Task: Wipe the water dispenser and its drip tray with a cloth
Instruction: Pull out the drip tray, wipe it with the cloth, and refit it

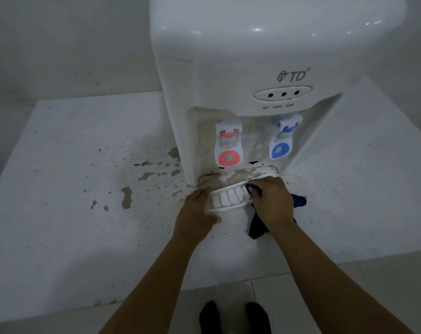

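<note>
Left hand [195, 210] grip clasps drip tray [228, 197] edge; right hand [272, 201] grip clutches cloth [257, 225] on tray

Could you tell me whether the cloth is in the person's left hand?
No, the dark blue cloth is gripped by the right hand, while the left hand holds the drip tray.
</note>
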